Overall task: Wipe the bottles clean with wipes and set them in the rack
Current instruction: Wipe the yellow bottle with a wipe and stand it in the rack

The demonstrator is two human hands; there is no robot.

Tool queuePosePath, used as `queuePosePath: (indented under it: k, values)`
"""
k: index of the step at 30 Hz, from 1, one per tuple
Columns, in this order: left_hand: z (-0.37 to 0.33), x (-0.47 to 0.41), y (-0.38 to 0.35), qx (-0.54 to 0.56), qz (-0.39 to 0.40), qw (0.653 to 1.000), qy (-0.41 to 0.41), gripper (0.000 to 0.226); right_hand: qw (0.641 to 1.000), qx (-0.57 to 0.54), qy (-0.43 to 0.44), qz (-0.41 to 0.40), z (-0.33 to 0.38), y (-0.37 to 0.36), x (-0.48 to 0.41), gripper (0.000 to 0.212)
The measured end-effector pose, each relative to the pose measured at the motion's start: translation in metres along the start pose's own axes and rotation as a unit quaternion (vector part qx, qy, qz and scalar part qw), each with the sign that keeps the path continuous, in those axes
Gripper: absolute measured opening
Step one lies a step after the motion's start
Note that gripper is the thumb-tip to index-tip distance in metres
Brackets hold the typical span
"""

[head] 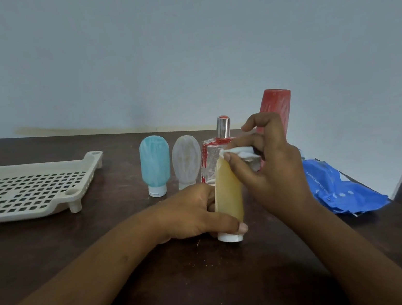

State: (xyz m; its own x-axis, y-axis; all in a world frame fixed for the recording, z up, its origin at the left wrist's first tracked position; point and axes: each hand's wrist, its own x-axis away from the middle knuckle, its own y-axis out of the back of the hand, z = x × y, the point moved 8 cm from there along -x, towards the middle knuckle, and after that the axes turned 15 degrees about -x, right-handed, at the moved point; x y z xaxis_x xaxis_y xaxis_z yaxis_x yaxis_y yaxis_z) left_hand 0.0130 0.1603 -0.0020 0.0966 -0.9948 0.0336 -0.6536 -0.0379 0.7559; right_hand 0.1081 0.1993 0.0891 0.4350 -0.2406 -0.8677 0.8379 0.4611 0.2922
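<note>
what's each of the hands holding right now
Left hand: closed around the lower part of the yellow translucent plastic squeeze bottle.
Right hand: closed on a crumpled white wipe, pressing it against that bottle's top.

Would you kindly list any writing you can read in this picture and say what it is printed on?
"CARING BABY WET...": small white print on the blue wipes packet. It is blurred, so the reading is uncertain, and the rest of the line is unreadable.
Nothing else shows readable text.
</note>
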Motion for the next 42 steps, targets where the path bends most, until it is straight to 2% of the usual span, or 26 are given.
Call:
queuePosePath:
  k: [6,9,12,18,24,30,33,36,42]
  values:
    - [-0.001,0.001,0.001,0.018,-0.008,1.0,-0.02,0.027,0.998,-0.013,0.011,0.052,0.011,-0.013,0.01,0.049]
    - [-0.001,0.001,0.0,0.02,-0.007,1.0,-0.014,0.03,0.999,-0.007,0.009,0.043,0.009,-0.009,0.008,0.051]
    - [0.0,0.002,0.0,0.023,-0.008,1.0,-0.01,0.031,1.0,-0.008,0.006,0.022,0.004,-0.007,0.0,0.048]
    - [0.001,0.001,0.003,0.026,-0.023,0.999,-0.024,0.017,0.996,0.003,0.021,0.089,0.011,-0.02,0.015,0.037]
    - [0.001,-0.002,0.0,0.03,-0.005,0.999,-0.03,0.02,0.999,0.014,0.012,0.049,0.006,-0.014,0.005,0.04]
    - [0.004,0.0,0.008,0.028,-0.041,0.998,-0.035,0.018,0.994,0.003,0.009,0.11,0.013,-0.02,0.02,0.04]
    - [0.006,-0.001,0.006,0.021,-0.03,0.999,-0.02,0.027,0.997,0.01,0.0,0.076,0.006,-0.015,0.013,0.043]
    - [0.005,-0.001,0.006,0.028,-0.028,0.999,-0.012,0.02,0.999,0.013,-0.004,0.041,0.002,-0.011,0.008,0.044]
    - [0.007,0.001,0.008,0.023,-0.032,0.999,0.004,0.024,0.995,0.025,0.013,0.092,0.008,-0.016,0.021,0.032]
